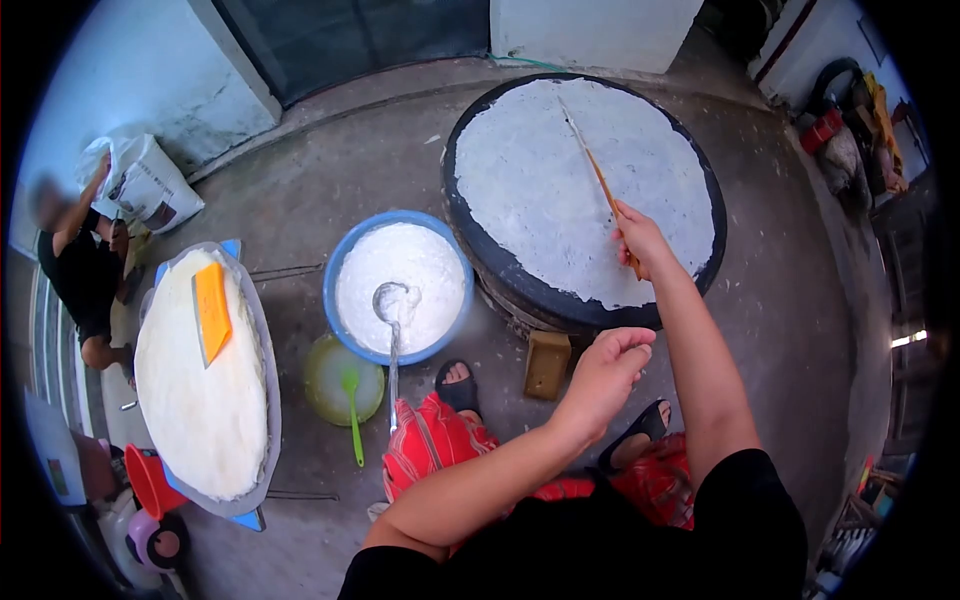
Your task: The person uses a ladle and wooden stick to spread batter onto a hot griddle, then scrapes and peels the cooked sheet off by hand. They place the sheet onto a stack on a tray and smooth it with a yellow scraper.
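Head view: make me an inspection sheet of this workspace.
Surface: grey concrete floor, stained.
Job's things: round black griddle covered by white batter sheet; thin wooden stick angled across it.
Clutter: blue bowl of white batter with metal ladle; green bowl; orange scraper on pale stacked sheets.
Hands: right hand grips the stick; left hand curled in the air, contents unclear.
Cables: nothing seen.
Surroundings: another person crouched at left.

One head-worn view looks steeply down, near the griddle [520, 290].
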Motion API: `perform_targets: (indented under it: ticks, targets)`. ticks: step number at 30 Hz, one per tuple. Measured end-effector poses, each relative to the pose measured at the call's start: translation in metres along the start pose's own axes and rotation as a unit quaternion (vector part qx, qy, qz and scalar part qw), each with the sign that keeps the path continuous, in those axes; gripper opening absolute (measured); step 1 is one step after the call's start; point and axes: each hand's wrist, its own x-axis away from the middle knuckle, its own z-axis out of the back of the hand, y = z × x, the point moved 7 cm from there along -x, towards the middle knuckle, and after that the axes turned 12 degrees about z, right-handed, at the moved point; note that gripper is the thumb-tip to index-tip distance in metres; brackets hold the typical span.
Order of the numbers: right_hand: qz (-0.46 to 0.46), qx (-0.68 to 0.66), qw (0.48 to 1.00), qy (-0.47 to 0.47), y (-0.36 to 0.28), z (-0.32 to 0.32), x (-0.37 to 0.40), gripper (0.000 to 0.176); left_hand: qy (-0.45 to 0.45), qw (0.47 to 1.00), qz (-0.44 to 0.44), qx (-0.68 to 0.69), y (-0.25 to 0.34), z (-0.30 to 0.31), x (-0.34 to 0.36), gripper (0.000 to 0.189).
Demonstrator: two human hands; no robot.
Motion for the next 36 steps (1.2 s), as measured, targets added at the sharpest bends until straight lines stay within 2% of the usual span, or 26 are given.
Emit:
perform_targets:
  ticks: [5,7,8,10,11,12,13,14,16,17,18,19,20,21,22,23,25,26,28,29,30,31,32,34,35,36]
  targets:
    - [0.039,0.072,0.997,-0.003,-0.002,0.0,-0.008,0.041,-0.017,1.0,0.004,0.01,0.0,-0.002,0.003,0.027]
    - [0.005,-0.018,1.0,0.022,0.0,0.004,-0.019,0.039,-0.026,1.0,0.0,0.005,-0.001,-0.004,0.002,0.027]
    - [0.006,-0.019,1.0,0.025,-0.002,0.004,-0.023,0.039,-0.028,1.0,0.0,0.003,-0.001,-0.005,0.002,0.027]
    - [0.073,0.147,0.986,0.042,-0.014,0.004,-0.025,0.036,-0.029,1.0,0.002,-0.003,-0.004,-0.006,0.001,0.028]
    - [0.072,0.146,0.986,0.043,-0.001,0.004,-0.032,0.036,-0.029,1.0,0.004,-0.004,-0.004,-0.006,0.001,0.028]
    - [0.164,0.388,0.903,0.086,0.001,0.006,-0.042,0.035,-0.034,0.999,0.003,0.001,-0.004,-0.007,0.001,0.028]
    - [0.242,0.601,0.752,0.122,-0.01,-0.002,-0.038,0.034,-0.038,0.999,0.004,0.006,-0.004,-0.008,0.002,0.028]
    - [0.241,0.601,0.753,0.121,-0.001,-0.003,-0.038,0.034,-0.039,0.999,0.006,0.006,-0.006,-0.007,0.002,0.028]
    - [0.25,0.49,0.832,0.067,-0.004,-0.011,-0.028,0.034,-0.039,0.999,0.003,0.009,-0.003,-0.008,0.002,0.028]
    - [0.25,0.49,0.832,0.069,-0.01,-0.006,-0.023,0.034,-0.041,0.999,0.003,0.008,-0.002,-0.007,0.003,0.028]
    - [0.162,0.297,0.94,0.046,-0.008,0.003,-0.015,0.033,-0.038,0.999,0.007,0.003,-0.002,-0.006,0.004,0.028]
    - [0.067,0.088,0.994,0.02,0.0,0.005,-0.01,0.033,-0.036,0.999,0.011,-0.001,-0.002,-0.007,0.004,0.028]
    - [0.066,0.087,0.994,0.023,0.018,0.012,-0.018,0.033,-0.037,0.999,0.013,-0.002,-0.003,-0.007,0.004,0.028]
    - [0.197,0.158,0.965,0.068,0.03,0.025,-0.031,0.033,-0.039,0.999,0.012,0.001,-0.004,-0.008,0.004,0.028]
    - [0.323,0.225,0.912,0.113,0.014,0.027,-0.021,0.034,-0.041,0.999,0.012,0.004,-0.005,-0.008,0.004,0.028]
    - [0.322,0.223,0.913,0.116,0.017,0.031,-0.016,0.034,-0.042,0.999,0.014,0.0,-0.006,-0.008,0.004,0.028]
    - [0.089,0.099,0.991,-0.022,0.009,0.011,0.017,0.033,-0.049,0.999,0.012,0.001,-0.006,-0.009,0.002,0.028]
    - [0.087,0.098,0.991,-0.02,0.011,0.015,0.017,0.033,-0.05,0.999,0.014,0.0,-0.008,-0.01,0.003,0.028]
    - [0.073,0.057,0.992,0.082,0.011,0.039,0.015,0.034,-0.04,0.999,0.02,0.001,-0.007,-0.009,0.003,0.028]
    - [0.072,0.056,0.992,0.084,0.024,0.041,0.016,0.034,-0.042,0.999,0.022,-0.001,-0.008,-0.01,0.004,0.028]
    - [0.157,0.161,0.974,0.011,0.021,0.025,0.019,0.034,-0.042,0.999,0.021,0.003,-0.007,-0.01,0.005,0.028]
    - [0.239,0.263,0.933,-0.062,0.017,0.011,0.022,0.034,-0.043,0.999,0.018,0.006,-0.005,-0.01,0.005,0.028]
    - [0.239,0.262,0.933,-0.061,0.02,0.015,0.022,0.034,-0.043,0.999,0.018,0.005,-0.005,-0.009,0.005,0.028]
    - [0.064,0.079,0.987,-0.122,0.011,0.006,0.043,0.034,-0.035,0.999,0.014,-0.001,-0.005,-0.005,0.004,0.028]
    - [0.065,0.049,0.996,-0.02,0.015,0.024,0.036,0.034,-0.037,0.999,0.016,-0.004,-0.004,-0.006,0.005,0.028]
    - [0.064,0.048,0.997,-0.017,0.027,0.025,0.035,0.034,-0.034,0.999,0.016,-0.004,-0.003,-0.005,0.006,0.028]
